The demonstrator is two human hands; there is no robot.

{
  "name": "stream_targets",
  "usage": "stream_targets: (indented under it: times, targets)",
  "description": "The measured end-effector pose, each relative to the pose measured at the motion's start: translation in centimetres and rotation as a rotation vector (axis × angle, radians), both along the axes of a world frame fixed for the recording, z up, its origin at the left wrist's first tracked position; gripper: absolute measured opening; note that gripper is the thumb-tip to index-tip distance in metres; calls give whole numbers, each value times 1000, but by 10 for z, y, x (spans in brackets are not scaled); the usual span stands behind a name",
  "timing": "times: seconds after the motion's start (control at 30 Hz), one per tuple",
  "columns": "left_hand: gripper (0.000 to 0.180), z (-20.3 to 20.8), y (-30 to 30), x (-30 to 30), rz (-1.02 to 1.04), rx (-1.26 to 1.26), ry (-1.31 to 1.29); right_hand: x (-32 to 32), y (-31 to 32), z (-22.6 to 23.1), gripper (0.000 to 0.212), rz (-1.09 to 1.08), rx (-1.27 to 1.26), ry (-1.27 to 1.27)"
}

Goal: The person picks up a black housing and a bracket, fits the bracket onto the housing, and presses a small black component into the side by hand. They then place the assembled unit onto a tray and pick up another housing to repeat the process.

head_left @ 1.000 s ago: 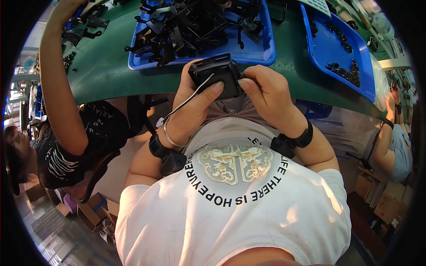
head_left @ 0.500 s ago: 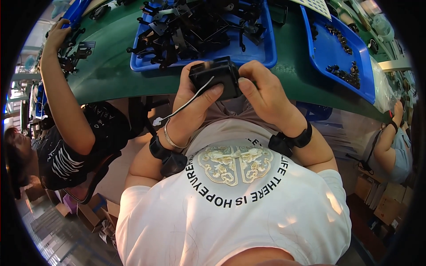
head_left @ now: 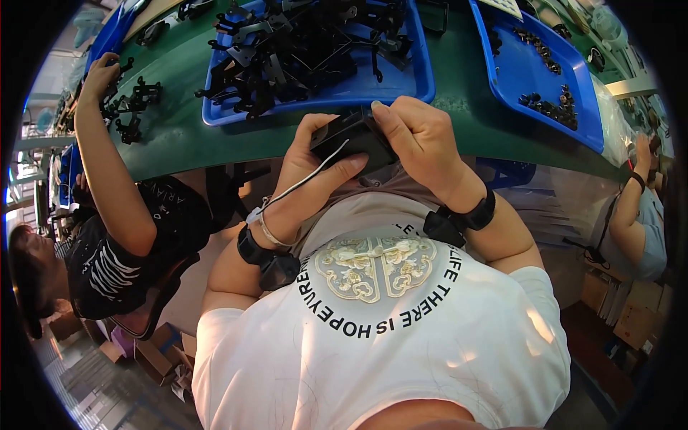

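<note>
Head view, looking down past a white T-shirt: a person's two bare hands meet at the near edge of a green bench (head_left: 466, 123). Between them, in front of a blue tray (head_left: 403, 84), is a black box-shaped part (head_left: 369, 143), tilted. The left hand (head_left: 302, 172) grips it, thumb across its face and fingers behind. A thin white cord (head_left: 317, 171) runs from that face over the hand toward the wrist. The right hand (head_left: 430, 143) is at the part's right side, fingers curled and thumb tip at the upper edge; whether they pinch something small cannot be told. A dark strap circles each wrist.

The blue tray holds a tangled heap of black brackets (head_left: 301, 57). To the right, a second blue tray (head_left: 575, 77) carries scattered small black pieces (head_left: 550, 109). At left, a co-worker's hand (head_left: 102, 75) reaches over the bench, near more black parts (head_left: 137, 102).
</note>
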State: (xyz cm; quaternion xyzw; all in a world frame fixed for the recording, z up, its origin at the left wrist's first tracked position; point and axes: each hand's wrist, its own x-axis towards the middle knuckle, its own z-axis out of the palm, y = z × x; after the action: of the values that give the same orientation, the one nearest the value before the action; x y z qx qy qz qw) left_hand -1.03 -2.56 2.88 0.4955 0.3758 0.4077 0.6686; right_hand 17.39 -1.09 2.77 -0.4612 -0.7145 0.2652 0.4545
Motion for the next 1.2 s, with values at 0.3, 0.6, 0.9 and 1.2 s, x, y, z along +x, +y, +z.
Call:
stream_targets:
  times: [0.3,0.6,0.9,1.2]
  targets:
    - [40,0,-2,8,102,-119,-184,20,-3,10,40,90,-241,118]
    - [38,-13,7,6,250,-10,-288,6,-20,13,50,211,265,-286]
    - [36,-9,6,3,250,40,-291,7,-15,16,47,185,223,-190]
    - [40,-5,6,3,281,18,-281,7,-12,16,46,112,171,-202]
